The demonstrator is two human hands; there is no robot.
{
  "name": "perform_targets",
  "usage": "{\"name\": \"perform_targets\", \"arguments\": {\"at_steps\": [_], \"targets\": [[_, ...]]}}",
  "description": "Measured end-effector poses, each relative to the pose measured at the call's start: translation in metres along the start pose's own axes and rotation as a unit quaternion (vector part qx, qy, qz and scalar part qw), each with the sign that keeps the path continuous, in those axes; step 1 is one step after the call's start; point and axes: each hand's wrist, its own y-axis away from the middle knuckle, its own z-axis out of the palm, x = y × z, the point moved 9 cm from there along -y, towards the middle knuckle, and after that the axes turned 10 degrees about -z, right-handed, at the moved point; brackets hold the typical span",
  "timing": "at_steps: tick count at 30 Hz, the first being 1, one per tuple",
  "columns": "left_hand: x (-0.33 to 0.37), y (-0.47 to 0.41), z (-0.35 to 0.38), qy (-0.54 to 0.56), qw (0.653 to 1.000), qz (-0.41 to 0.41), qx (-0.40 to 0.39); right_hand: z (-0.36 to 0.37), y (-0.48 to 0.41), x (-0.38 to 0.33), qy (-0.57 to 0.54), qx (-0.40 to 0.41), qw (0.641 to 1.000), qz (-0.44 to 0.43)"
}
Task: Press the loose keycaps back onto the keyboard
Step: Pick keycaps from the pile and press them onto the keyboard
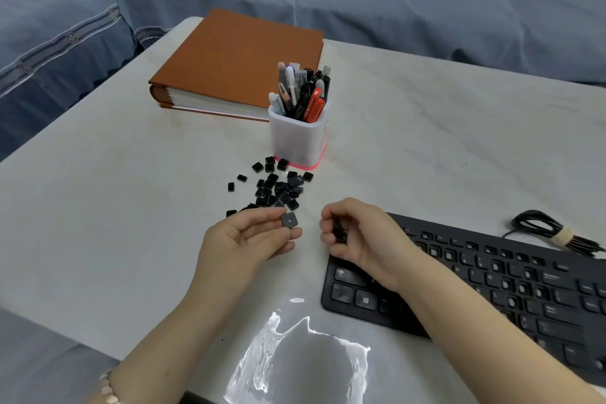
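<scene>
Keycap (290, 220) in left hand (249, 236): small, square, black.

Soft, bright light. A shiny white glare (262, 357) sits on the tabletop (426, 141), closer to me than my fingers (290, 234). Edges bend.

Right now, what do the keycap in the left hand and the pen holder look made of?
The keycap: matte black plastic, judging by its dull sheen and moulded square edges. The pen holder: probably translucent white plastic, smooth, with a pink band at its base.
</scene>
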Motion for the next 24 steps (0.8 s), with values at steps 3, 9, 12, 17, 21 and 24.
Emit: {"name": "perform_targets", "arguments": {"at_steps": [3, 9, 12, 17, 21, 24], "targets": [[-0.005, 0.002, 0.013, -0.031, 0.999, 0.004, -0.024, -0.017, 0.018, -0.004, 0.145, -0.008, 0.989, -0.036], [-0.026, 0.005, 0.061, -0.126, 0.987, -0.018, -0.098, -0.050, 0.049, -0.026, 0.327, 0.002, 0.925, -0.196], [-0.039, 0.010, 0.096, -0.137, 0.980, -0.042, -0.140, -0.077, 0.069, -0.034, 0.396, 0.037, 0.884, -0.245], [-0.066, 0.027, 0.154, -0.145, 0.964, -0.066, -0.211, -0.128, 0.106, -0.044, 0.453, 0.074, 0.846, -0.273], [-0.088, 0.042, 0.200, -0.162, 0.950, -0.080, -0.255, -0.169, 0.133, -0.041, 0.523, 0.072, 0.805, -0.270], [-0.100, 0.049, 0.230, -0.210, 0.936, -0.047, -0.277, -0.204, 0.156, -0.044, 0.547, 0.113, 0.778, -0.287]]}}
